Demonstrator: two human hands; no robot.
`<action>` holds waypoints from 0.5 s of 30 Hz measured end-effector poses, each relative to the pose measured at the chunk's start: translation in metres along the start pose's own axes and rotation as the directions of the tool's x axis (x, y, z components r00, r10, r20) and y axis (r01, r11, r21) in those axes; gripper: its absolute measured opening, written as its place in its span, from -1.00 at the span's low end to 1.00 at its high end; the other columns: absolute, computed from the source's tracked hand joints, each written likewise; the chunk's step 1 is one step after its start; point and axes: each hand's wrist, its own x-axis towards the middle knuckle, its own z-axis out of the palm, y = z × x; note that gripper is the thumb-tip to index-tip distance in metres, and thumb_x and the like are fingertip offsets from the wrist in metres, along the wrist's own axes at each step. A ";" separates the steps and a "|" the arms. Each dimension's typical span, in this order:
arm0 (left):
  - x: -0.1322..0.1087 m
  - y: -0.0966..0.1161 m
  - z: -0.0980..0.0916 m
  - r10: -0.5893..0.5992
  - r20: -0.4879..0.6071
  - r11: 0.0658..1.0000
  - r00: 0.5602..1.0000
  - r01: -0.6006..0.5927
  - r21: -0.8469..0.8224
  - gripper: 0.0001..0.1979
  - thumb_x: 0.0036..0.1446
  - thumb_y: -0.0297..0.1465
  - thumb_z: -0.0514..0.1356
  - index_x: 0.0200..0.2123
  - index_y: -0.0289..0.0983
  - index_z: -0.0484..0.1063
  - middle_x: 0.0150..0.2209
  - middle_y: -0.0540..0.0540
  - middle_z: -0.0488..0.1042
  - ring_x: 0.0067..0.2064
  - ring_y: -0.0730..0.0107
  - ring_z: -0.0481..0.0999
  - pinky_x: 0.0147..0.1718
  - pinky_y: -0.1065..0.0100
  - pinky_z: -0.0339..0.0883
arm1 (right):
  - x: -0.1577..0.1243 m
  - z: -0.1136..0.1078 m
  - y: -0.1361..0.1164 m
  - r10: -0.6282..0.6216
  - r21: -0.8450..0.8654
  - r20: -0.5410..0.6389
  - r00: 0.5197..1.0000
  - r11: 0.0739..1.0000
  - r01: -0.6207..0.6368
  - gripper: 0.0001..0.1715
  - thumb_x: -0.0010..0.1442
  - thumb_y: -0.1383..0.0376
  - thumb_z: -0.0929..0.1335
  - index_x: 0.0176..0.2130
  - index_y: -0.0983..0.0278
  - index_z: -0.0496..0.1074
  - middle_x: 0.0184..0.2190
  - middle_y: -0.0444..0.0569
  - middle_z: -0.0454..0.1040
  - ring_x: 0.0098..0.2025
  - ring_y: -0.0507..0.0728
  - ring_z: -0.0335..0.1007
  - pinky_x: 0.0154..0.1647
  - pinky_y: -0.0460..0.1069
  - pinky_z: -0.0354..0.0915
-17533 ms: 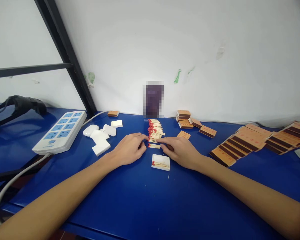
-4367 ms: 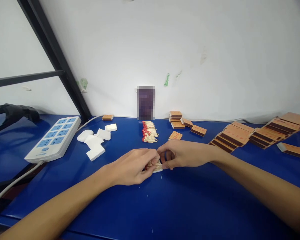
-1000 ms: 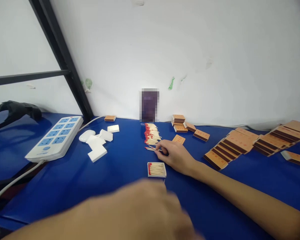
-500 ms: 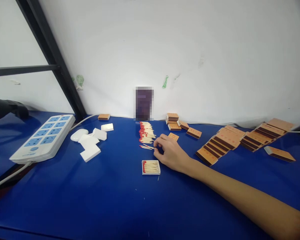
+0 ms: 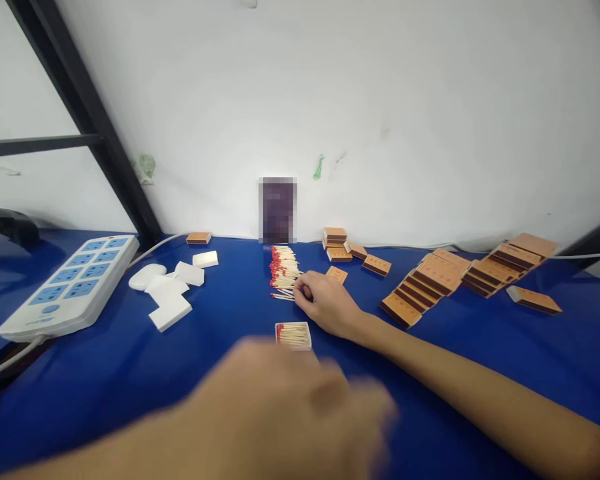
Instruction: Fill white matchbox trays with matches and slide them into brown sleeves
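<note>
My right hand [image 5: 325, 303] rests on the table by the pile of red-headed matches [image 5: 284, 263], thumb and forefinger pinched at the stick end of a match [image 5: 281, 296] on the pile's near side. Closer to me sits an open white matchbox tray [image 5: 310, 337], with matches [image 5: 293, 333] lying side by side in it, heads to the left. My left hand [image 5: 290, 413], smeared by motion, is large in the foreground just in front of the tray and overlaps its near edge in view. Its fingers are too blurred to read.
Stacked orange matchboxes [image 5: 415, 287] stand on the right, more [image 5: 335, 235] by the wall. White tray pieces [image 5: 170, 312] and a white rounded case [image 5: 147, 277] lie left, beside a power strip [image 5: 75, 287]. A pixelated dark rectangle [image 5: 279, 210] stands against the wall.
My left hand has come into view from the lower left. The right hand's fingertips have moved a little further in over the near matches. The whole view has shifted slightly.
</note>
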 end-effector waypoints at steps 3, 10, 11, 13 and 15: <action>0.053 -0.060 -0.032 -0.269 -0.072 0.962 0.960 0.263 -0.078 -0.63 0.28 -0.26 -0.11 -0.06 -0.16 0.44 -0.35 -0.03 0.52 -0.38 0.39 0.46 -0.36 0.34 0.27 | -0.001 -0.001 0.000 -0.004 0.035 0.006 1.000 0.999 0.004 -0.87 0.18 0.37 0.26 -0.43 0.27 0.30 -0.47 -0.13 0.33 -0.43 0.02 0.20 -0.41 -0.07 0.07; 0.057 -0.122 0.001 -0.390 0.094 0.911 0.916 0.399 -0.108 -0.69 0.17 -0.28 0.07 -0.04 -0.21 0.40 -0.49 0.04 0.46 -0.48 0.44 0.40 -0.50 0.42 0.11 | -0.004 -0.003 0.000 -0.046 0.062 -0.008 0.999 0.997 0.047 -0.89 0.15 0.40 0.27 -0.43 0.26 0.31 -0.50 -0.15 0.29 -0.44 0.02 0.20 -0.40 -0.07 0.10; 0.055 -0.122 0.006 -0.405 0.087 0.903 0.910 0.413 -0.117 -0.69 0.16 -0.26 0.09 -0.05 -0.20 0.41 -0.50 0.05 0.45 -0.49 0.44 0.40 -0.51 0.43 0.09 | -0.004 -0.003 0.000 -0.048 0.056 -0.010 0.999 0.997 0.049 -0.88 0.14 0.41 0.27 -0.43 0.26 0.30 -0.50 -0.15 0.28 -0.44 0.02 0.20 -0.40 -0.07 0.10; 0.052 -0.119 0.012 -0.422 0.068 0.896 0.904 0.427 -0.122 -0.69 0.14 -0.22 0.12 -0.07 -0.19 0.42 -0.54 0.07 0.41 -0.51 0.45 0.37 -0.54 0.43 0.07 | -0.004 -0.002 0.001 -0.050 0.049 -0.004 0.999 0.998 0.050 -0.88 0.13 0.41 0.27 -0.45 0.26 0.29 -0.51 -0.15 0.27 -0.44 0.01 0.19 -0.41 -0.07 0.10; 0.052 -0.118 0.015 -0.425 0.042 0.897 0.904 0.427 -0.117 -0.70 0.14 -0.19 0.13 -0.10 -0.17 0.43 -0.55 0.09 0.38 -0.52 0.46 0.36 -0.54 0.43 0.06 | -0.004 -0.001 0.001 -0.048 0.048 0.004 0.999 0.998 0.048 -0.86 0.13 0.42 0.27 -0.46 0.26 0.29 -0.51 -0.15 0.27 -0.44 0.02 0.19 -0.42 -0.07 0.09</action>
